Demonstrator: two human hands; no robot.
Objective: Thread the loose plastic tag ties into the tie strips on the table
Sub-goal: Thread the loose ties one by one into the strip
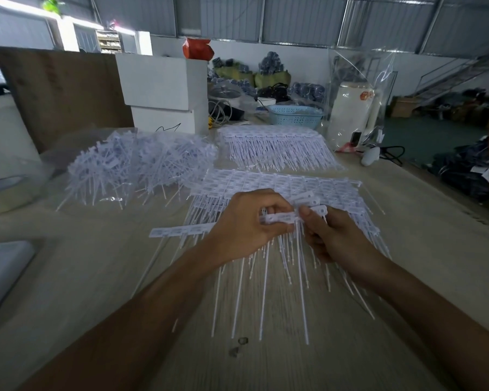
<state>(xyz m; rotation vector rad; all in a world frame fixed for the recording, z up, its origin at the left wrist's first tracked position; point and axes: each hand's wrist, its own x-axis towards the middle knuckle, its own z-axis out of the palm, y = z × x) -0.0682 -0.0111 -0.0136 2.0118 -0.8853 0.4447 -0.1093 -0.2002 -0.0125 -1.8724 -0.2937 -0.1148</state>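
Mid-threading over the tabletop (266,362): left hand (243,224) grips a white plastic tie strip (280,218); right hand (330,235) pinches a thin white tag tie (298,244), which must next be fed through.

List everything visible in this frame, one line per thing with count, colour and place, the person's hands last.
loose tag ties: one heap, white, table far left
far tie strips: one stack, white, table back centre
near tie strips: one stack, white, just beyond the hands
held strip: one, white, between both hands
single strip: one, white, table left of the hands
white boxes: two stacked, back centre
red box: one, on the white boxes
basket: one, light blue, table back right
tape roll: one, pale, left edge
table: one, beige
left hand: grips held strip
right hand: pinches held strip
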